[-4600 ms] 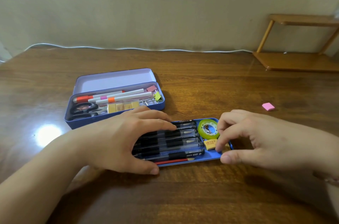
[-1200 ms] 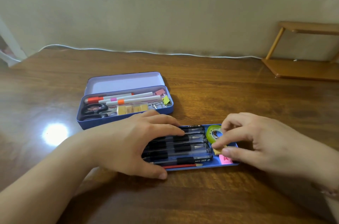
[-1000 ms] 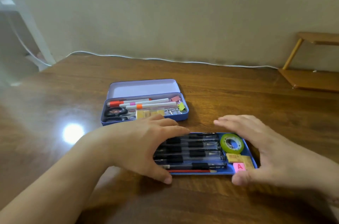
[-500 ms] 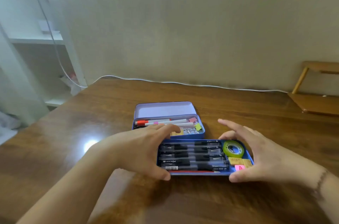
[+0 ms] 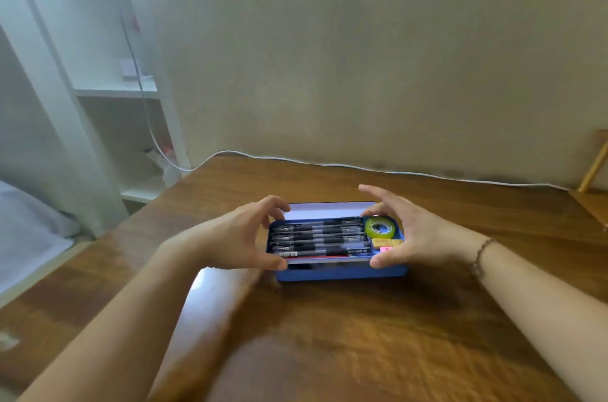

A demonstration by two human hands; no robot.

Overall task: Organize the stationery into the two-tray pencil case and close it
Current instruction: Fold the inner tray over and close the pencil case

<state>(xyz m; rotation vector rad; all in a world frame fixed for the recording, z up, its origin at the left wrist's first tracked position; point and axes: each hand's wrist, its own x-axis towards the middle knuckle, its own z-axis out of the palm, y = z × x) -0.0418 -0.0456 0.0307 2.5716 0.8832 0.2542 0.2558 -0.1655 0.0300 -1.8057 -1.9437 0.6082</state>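
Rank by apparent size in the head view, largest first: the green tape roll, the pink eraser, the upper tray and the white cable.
1. White cable, longest.
2. Upper tray.
3. Green tape roll.
4. Pink eraser, partly hidden, so unsure.

White cable (image 5: pixel 378 168) along wooden table (image 5: pixel 329 335)

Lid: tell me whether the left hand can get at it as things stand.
Probably yes. The lid stands open behind the tray, with nothing over it, and the left hand sits close by. That hand grips the tray's left end, though, so it must let go first.
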